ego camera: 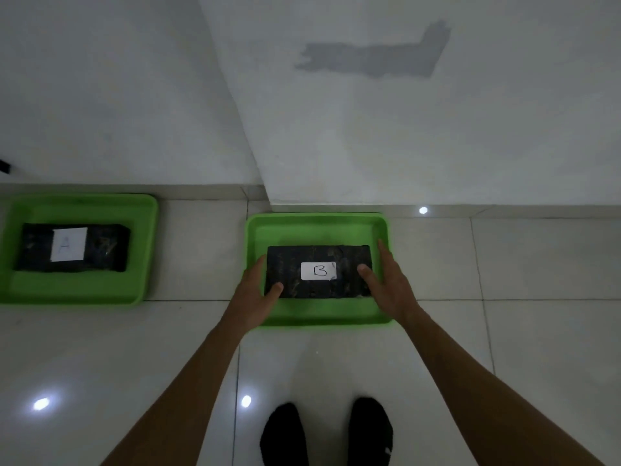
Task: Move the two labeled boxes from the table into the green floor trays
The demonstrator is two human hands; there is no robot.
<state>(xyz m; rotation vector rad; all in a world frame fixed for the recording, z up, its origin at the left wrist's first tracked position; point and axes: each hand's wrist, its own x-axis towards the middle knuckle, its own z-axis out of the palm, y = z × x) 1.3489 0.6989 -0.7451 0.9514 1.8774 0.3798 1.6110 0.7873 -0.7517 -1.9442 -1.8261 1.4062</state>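
Box B [319, 260] is steadied level in the right tray [319, 314] between left hand [257, 292] and right hand [388, 287], fingers [383, 252] straight along its ends. Box A [107, 247] is already seated in the left tray [80, 292].

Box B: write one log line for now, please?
box B: in right tray; box A: in left tray; left hand: on box B's left end; right hand: on its right end

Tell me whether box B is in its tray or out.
In. Box B lies flat inside the right green tray, its rim showing on all sides.
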